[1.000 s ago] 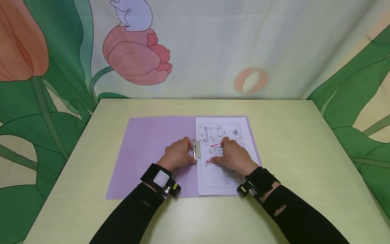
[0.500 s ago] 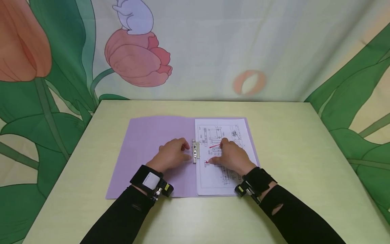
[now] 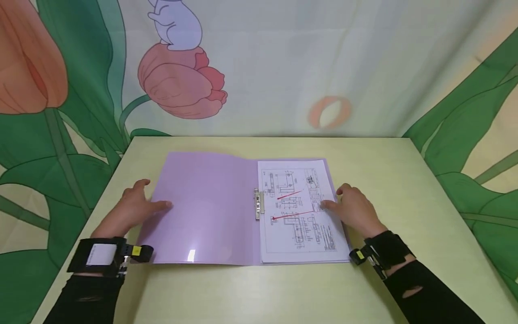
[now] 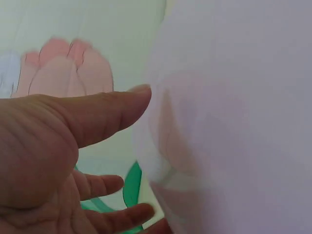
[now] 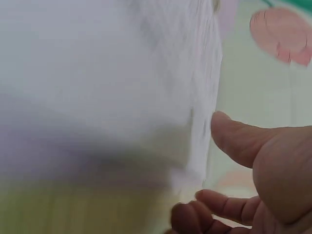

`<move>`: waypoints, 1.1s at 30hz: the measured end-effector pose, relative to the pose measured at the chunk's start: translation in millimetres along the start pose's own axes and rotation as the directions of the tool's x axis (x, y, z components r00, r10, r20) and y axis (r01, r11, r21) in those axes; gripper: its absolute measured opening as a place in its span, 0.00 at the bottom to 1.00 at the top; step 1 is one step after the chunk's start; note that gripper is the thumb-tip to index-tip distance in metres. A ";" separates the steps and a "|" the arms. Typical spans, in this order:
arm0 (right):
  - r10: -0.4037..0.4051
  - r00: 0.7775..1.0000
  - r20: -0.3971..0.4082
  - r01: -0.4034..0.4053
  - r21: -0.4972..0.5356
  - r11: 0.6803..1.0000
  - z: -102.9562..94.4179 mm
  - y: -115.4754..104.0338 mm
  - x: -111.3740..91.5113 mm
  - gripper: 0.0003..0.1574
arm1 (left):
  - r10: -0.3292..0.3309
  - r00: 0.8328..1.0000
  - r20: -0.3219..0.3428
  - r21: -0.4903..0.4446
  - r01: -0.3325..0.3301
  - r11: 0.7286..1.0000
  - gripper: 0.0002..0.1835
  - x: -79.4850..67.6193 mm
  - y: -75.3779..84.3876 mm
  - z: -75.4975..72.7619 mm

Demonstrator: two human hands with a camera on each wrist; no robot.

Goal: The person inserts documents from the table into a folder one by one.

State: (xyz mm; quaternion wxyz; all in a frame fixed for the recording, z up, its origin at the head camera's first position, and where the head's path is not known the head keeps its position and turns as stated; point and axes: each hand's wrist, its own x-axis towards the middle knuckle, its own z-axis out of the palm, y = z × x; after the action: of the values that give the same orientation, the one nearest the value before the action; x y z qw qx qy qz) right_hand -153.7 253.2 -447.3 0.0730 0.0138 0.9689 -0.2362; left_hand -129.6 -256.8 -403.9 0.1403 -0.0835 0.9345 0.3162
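Note:
A purple folder [image 3: 206, 207] lies spread on the table, its left cover bowed up a little and shining. On its right side lies a stack of white sheets [image 3: 283, 252] printed with technical drawings, crossed by two red lines. A metal lever clip [image 3: 257, 204] sits along the sheets' left edge. At the cover's outer edge is my left hand [image 3: 133, 209], thumb straight against the purple sheet and fingers spread beyond it. My right hand [image 3: 358, 211] is at the right edge, its thumb over the top sheet and its fingers outside the folder.
The pale wooden table [image 3: 259, 292] extends around the folder on all sides. Behind it hangs a curtain [image 3: 267, 67] printed with tulips, leaves and a white animal.
My left hand has left the clip and moved to the cover's outer left edge. My right hand has slid from the middle of the sheets to their right edge. The left cover has risen slightly.

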 end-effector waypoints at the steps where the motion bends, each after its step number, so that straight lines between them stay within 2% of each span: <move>1: 0.013 1.000 0.005 -0.013 -0.009 1.000 -3.2 6.2 -1.8 0.41 | 0.002 0.999 0.045 -0.049 0.000 0.999 0.57 -1.3 -8.4 -4.2; 4: 0.057 0.998 0.032 -0.056 -0.025 0.998 -9.4 18.1 -7.5 0.44 | 0.040 0.988 0.152 -0.194 -0.010 0.981 0.53 -7.2 -27.1 -16.1; 7: 0.076 0.996 0.052 -0.075 -0.028 0.997 -11.1 18.8 -13.6 0.44 | 0.129 0.976 0.175 -0.320 -0.067 0.945 0.41 -17.3 -33.6 -28.9; 10: 0.083 0.994 0.064 -0.082 -0.015 0.996 -9.2 14.7 -17.1 0.40 | 0.234 0.962 0.144 -0.432 -0.151 0.889 0.33 -28.0 -23.9 -40.6; 12: 0.083 0.994 0.071 -0.084 0.013 0.996 -6.7 10.8 -17.7 0.37 | 0.300 0.946 0.123 -0.507 -0.201 0.838 0.31 -35.0 -10.6 -45.6; 14: 0.090 0.993 0.080 -0.094 0.045 0.995 -4.2 6.5 -17.1 0.35 | 0.369 0.923 0.109 -0.580 -0.242 0.778 0.30 -41.4 5.1 -48.8; 15: 0.092 0.992 0.082 -0.097 0.059 0.993 -2.6 4.8 -16.4 0.34 | 0.404 0.908 0.106 -0.615 -0.259 0.745 0.29 -44.4 13.4 -49.6; 17: 0.096 0.992 0.083 -0.103 0.083 0.991 -0.1 1.5 -15.3 0.33 | 0.495 0.862 0.109 -0.684 -0.295 0.667 0.27 -50.1 27.4 -50.3; 19: 0.094 0.992 0.086 -0.103 0.101 0.990 2.8 -0.9 -13.7 0.33 | 0.593 0.796 0.122 -0.740 -0.325 0.589 0.26 -55.0 39.2 -50.3; 21: 0.091 0.992 0.085 -0.100 0.117 0.988 5.2 -2.4 -12.3 0.33 | 0.658 0.741 0.132 -0.756 -0.354 0.550 0.25 -59.0 49.8 -48.0; 22: 0.093 0.992 0.085 -0.103 0.124 0.987 6.1 -3.0 -12.1 0.33 | 0.680 0.719 0.139 -0.752 -0.370 0.545 0.26 -60.5 54.5 -45.5; 23: 0.096 0.992 0.083 -0.106 0.128 0.986 7.0 -3.1 -12.0 0.33 | 0.690 0.710 0.141 -0.736 -0.391 0.553 0.26 -62.0 59.6 -41.8; 24: 0.101 0.992 0.080 -0.111 0.131 0.985 7.8 -3.0 -12.1 0.33 | 0.692 0.708 0.143 -0.713 -0.411 0.568 0.27 -63.1 64.9 -37.0; 28: 0.102 0.993 0.057 -0.110 0.147 0.983 9.9 -3.2 -12.8 0.33 | 0.664 0.737 0.128 -0.615 -0.466 0.636 0.27 -62.2 86.4 -5.9; 29: 0.098 0.994 0.053 -0.105 0.153 0.983 10.2 -3.6 -12.9 0.33 | 0.658 0.743 0.122 -0.590 -0.479 0.651 0.28 -60.5 92.1 4.4; 33: 0.077 0.996 0.048 -0.084 0.184 0.979 11.6 -4.2 -11.7 0.33 | 0.618 0.775 0.133 -0.418 -0.521 0.744 0.31 -51.0 114.9 52.0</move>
State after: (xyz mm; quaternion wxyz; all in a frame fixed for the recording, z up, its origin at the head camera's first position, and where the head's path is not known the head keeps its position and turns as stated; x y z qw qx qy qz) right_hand -140.8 244.3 -453.9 0.1003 0.0551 0.9396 -0.3227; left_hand -98.5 -131.0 -362.2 0.1411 0.2273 0.8133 0.5166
